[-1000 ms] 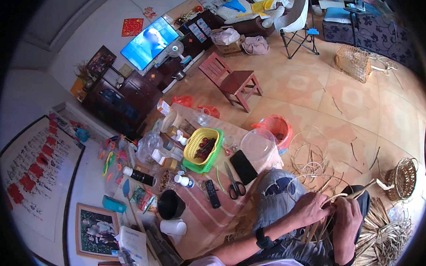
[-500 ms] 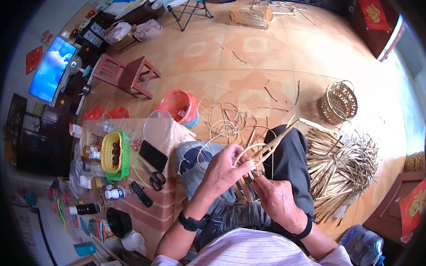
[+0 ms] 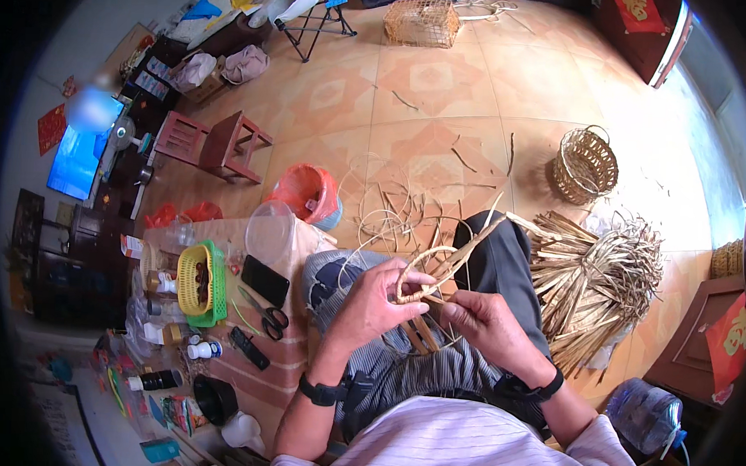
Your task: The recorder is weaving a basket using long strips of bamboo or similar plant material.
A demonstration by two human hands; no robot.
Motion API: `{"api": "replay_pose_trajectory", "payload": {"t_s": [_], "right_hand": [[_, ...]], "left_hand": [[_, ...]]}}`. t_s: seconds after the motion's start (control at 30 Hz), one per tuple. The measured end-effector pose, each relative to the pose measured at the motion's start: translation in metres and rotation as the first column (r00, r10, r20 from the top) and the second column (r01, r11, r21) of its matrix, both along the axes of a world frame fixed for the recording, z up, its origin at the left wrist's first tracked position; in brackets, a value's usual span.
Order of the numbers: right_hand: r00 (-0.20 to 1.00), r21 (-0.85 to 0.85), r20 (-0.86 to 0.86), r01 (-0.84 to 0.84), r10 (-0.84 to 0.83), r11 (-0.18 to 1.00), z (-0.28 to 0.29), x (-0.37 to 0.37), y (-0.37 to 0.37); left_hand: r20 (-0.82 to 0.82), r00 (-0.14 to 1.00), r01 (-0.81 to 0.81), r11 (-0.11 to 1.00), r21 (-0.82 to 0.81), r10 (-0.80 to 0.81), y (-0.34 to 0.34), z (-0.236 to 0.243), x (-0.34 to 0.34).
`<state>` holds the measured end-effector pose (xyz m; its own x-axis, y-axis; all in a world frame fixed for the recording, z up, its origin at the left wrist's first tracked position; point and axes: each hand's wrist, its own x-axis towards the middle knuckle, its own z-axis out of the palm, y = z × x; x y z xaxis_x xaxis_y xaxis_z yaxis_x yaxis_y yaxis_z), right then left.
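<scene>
Over my lap, my left hand (image 3: 377,300) pinches a small ring of pale plant strips (image 3: 425,258), its lower rim wrapped round with a strip. Loose strip ends rise from the ring toward the upper right. My right hand (image 3: 486,323), thumb pressed on bent fingers, grips a thin plant strip (image 3: 436,302) that runs over to the ring. Flat brown slats (image 3: 419,336) lie on my lap beneath the hands. To the right of my knee, a large tied bundle of dried plant strips (image 3: 589,277) lies on the floor.
At left, a cloth-covered table (image 3: 291,345) bears scissors (image 3: 269,316), a phone (image 3: 265,280), a yellow basket (image 3: 195,278) and several bottles. Behind it stands an orange-lined bucket (image 3: 309,194). A woven basket (image 3: 585,168) and scattered strips (image 3: 398,213) are on the floor; a water jug (image 3: 642,415) stands lower right.
The ring has turned, so its wrapped lower rim now shows. My right hand has moved slightly right and up, apart from the left, with the strip in it. The whole view has shifted slightly.
</scene>
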<state>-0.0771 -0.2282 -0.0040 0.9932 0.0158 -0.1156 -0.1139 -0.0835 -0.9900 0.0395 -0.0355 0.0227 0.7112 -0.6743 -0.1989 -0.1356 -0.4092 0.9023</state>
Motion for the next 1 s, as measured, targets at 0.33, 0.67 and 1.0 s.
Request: {"api": "replay_pose_trajectory", "payload": {"t_s": [0.33,0.67,1.0], "right_hand": [[0.962,0.686,-0.271,0.180,0.018,0.705,-0.015,0.003,-0.007],[0.979,0.668,-0.194,0.179,-0.063,0.722,-0.059,-0.001,0.008],[0.995,0.590,-0.096,0.060,-0.005,0.805,-0.084,-0.004,0.009]], "left_hand": [[0.178,0.983,0.041,0.997,0.071,-0.053,0.003,-0.015,0.006],[0.179,0.983,0.027,0.996,0.082,-0.041,0.002,-0.010,0.006],[0.005,0.998,0.061,0.964,0.259,-0.064,-0.001,0.005,0.011]]}}
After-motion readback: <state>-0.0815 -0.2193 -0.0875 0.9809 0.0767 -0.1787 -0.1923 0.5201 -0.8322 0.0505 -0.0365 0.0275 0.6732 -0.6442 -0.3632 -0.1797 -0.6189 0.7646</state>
